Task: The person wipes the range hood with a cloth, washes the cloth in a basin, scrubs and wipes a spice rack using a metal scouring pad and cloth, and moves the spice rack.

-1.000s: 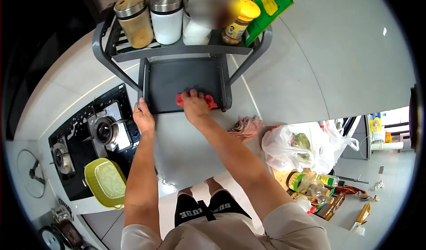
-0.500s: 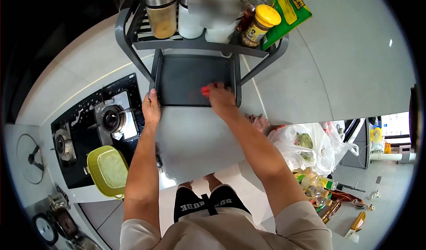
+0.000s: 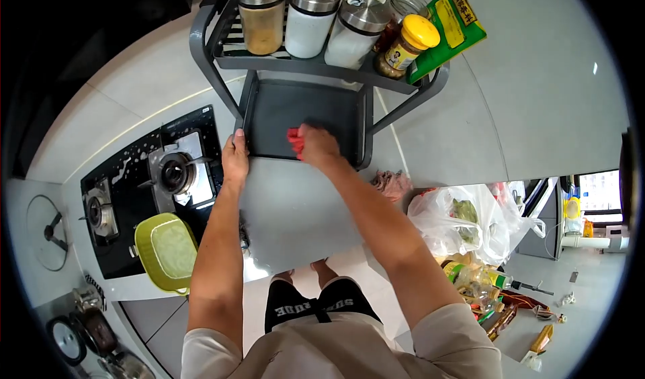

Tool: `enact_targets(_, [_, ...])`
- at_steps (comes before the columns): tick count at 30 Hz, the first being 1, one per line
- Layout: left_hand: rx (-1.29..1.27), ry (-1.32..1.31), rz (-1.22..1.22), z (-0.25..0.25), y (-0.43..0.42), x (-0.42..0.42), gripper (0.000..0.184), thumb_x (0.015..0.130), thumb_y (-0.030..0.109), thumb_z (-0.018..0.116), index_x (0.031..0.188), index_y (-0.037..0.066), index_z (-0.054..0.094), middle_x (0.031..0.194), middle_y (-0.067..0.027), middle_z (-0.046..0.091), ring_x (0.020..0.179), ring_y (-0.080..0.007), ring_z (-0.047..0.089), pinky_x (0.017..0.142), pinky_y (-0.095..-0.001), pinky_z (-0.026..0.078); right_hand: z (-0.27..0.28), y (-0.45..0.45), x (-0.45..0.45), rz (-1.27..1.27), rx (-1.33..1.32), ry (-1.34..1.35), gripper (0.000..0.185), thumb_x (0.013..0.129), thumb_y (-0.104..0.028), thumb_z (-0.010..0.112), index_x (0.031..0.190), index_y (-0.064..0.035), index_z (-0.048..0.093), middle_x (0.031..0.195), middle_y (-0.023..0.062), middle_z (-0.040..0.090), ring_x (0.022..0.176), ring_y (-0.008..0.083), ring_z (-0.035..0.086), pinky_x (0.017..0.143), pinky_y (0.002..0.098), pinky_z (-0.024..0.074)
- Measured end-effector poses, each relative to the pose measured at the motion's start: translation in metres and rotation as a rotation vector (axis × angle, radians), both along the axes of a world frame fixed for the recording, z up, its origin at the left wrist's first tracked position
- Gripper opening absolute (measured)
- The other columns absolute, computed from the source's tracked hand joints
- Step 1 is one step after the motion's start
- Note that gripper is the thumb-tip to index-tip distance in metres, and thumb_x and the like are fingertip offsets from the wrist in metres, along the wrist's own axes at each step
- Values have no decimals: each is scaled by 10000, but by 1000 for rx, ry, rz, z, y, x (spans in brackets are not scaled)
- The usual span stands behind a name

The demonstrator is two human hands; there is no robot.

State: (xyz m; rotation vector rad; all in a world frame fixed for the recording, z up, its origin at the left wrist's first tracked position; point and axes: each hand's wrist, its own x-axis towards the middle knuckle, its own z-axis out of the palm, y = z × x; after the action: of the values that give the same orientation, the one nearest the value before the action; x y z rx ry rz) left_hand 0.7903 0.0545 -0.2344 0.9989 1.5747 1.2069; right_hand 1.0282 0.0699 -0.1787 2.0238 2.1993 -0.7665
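Note:
A dark grey two-tier spice rack (image 3: 430,93) stands on the counter. My left hand (image 3: 235,156) grips the front left corner of its lower tray (image 3: 269,103), thumb up along the edge. Bunched in my right hand (image 3: 317,147) is a red cloth (image 3: 295,142), pressed on the tray floor near its front edge. On the top shelf stand a jar of tan powder (image 3: 261,26), two jars of white grains (image 3: 310,26), a yellow-lidded bottle (image 3: 406,46) and a green packet (image 3: 449,29).
To the left is a black gas hob (image 3: 127,197) with a green square pan (image 3: 168,251) at its front. A crumpled pinkish cloth (image 3: 391,185) lies right of the rack. White plastic bags (image 3: 447,221) and several bottles (image 3: 474,285) are farther right.
My right hand with the red cloth has moved left across the tray. The rack appears a little farther right in view, with my left hand still on its corner.

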Motion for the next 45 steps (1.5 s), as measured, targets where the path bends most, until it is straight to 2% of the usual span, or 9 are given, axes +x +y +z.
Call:
enact_targets(8, [-6, 173, 12, -25, -1, -9, 592, 1114, 554, 456, 933, 1, 560, 843, -60, 522, 808, -201, 467, 772, -350, 428, -47, -17, -2, -98, 53, -161, 403, 981, -167, 601, 1350, -12, 555, 1403, 251, 577, 1143, 423, 677, 957, 486, 579])
enact_targets(12, [-46, 81, 4, -6, -5, -6, 542, 1108, 579, 469, 957, 70, 582, 845, 41, 436, 784, -116, 357, 715, -287, 345, -45, 7, -57, 20, 50, 58, 422, 978, -212, 624, 1363, -53, 562, 1357, 255, 613, 1155, 414, 669, 945, 487, 571])
enact_targets(15, [-146, 123, -99, -1, -4, -14, 604, 1121, 561, 435, 1167, -4, 643, 1031, -94, 647, 983, -218, 549, 961, -329, 452, -21, 15, -31, -93, -51, 337, 452, 941, -215, 679, 1358, -78, 569, 1322, 253, 631, 1163, 418, 657, 946, 499, 564])
enact_targets(24, [-212, 35, -117, -4, -4, -19, 649, 1120, 560, 432, 1419, 2, 577, 1343, -140, 626, 1256, -246, 550, 1127, -344, 385, -42, -6, -18, 34, 98, 111, 526, 885, -82, 670, 1394, -18, 554, 1343, 244, 618, 1313, 419, 574, 1038, 507, 520])
enact_targets(30, [-197, 141, -175, -18, -2, -25, 630, 1123, 553, 415, 1347, -2, 609, 1271, -175, 636, 1198, -289, 571, 1082, -363, 419, -27, 8, -82, 204, 77, 253, 573, 899, -45, 625, 1460, -145, 562, 1514, 148, 517, 1307, 396, 589, 1125, 481, 461])
enact_targets(32, [-64, 126, -72, -21, 1, -20, 533, 1128, 539, 441, 1020, 39, 592, 942, 9, 525, 898, -155, 444, 850, -314, 414, -41, 21, -89, 336, 144, 263, 488, 911, -40, 600, 1386, -141, 647, 1500, 133, 560, 1328, 378, 582, 1064, 491, 501])
enact_targets(36, [-185, 171, -207, -10, 3, -29, 541, 1125, 521, 464, 1232, 24, 649, 1059, -37, 628, 996, -178, 522, 956, -319, 442, 33, 40, -87, 280, -417, 360, 276, 886, -73, 516, 1021, -52, 756, 893, 184, 765, 684, 336, 738, 635, 459, 592])
enact_targets(42, [-175, 167, -162, 3, -2, -23, 582, 1120, 550, 449, 1245, 13, 636, 996, -30, 591, 949, -181, 510, 939, -318, 438, 12, 43, -38, -251, -801, 1026, 419, 771, -17, 555, 1156, -3, 720, 862, 93, 688, 757, 249, 673, 625, 415, 581])
enact_targets(45, [-204, 104, -182, 4, -1, -25, 603, 1121, 556, 440, 1275, 6, 632, 1022, -34, 610, 974, -185, 528, 971, -319, 432, -6, 37, -23, 27, -650, 861, 408, 751, -17, 530, 1110, -21, 724, 899, 62, 676, 798, 200, 637, 714, 319, 527])
